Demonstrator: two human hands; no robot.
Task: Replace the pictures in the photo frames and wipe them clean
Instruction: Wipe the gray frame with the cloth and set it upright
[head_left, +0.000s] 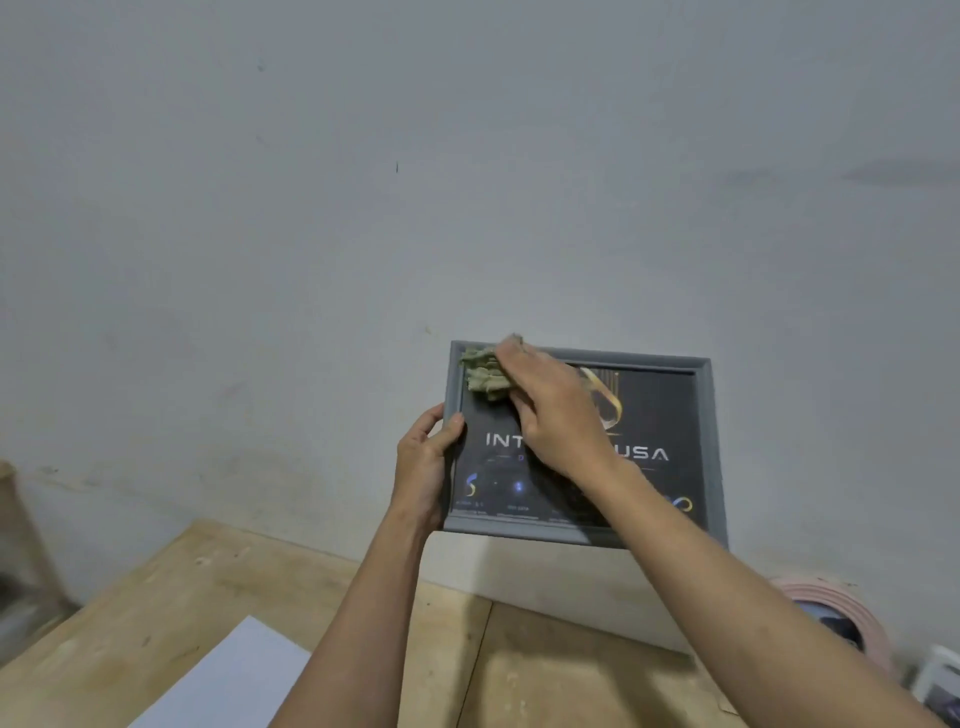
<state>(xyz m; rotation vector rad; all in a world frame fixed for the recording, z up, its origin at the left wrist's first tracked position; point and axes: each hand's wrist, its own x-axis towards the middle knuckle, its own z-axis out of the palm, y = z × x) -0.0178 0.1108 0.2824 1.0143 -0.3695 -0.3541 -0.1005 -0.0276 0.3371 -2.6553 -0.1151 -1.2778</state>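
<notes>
A matt grey moulded photo frame (582, 532) is seen at centre right, its dark picture (654, 415) faintly glossy. A crumpled green cloth (483, 376) looks rough. Unfinished wood table (545, 670) below; smooth white paper (234, 675) at lower left.

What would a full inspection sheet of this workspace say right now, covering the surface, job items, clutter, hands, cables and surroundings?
Surface: light wooden tabletop, worn and scuffed.
Job's things: grey rectangular photo frame with dark printed picture inside, held up off the table; crumpled green cloth on its top left corner.
Clutter: white paper sheet on the table; pink round object and white item at right, unclear.
Hands: left hand grips the frame's left edge; right hand presses the cloth to the frame's front.
Cables: nothing seen.
Surroundings: bare grey wall, lightly marked.
</notes>
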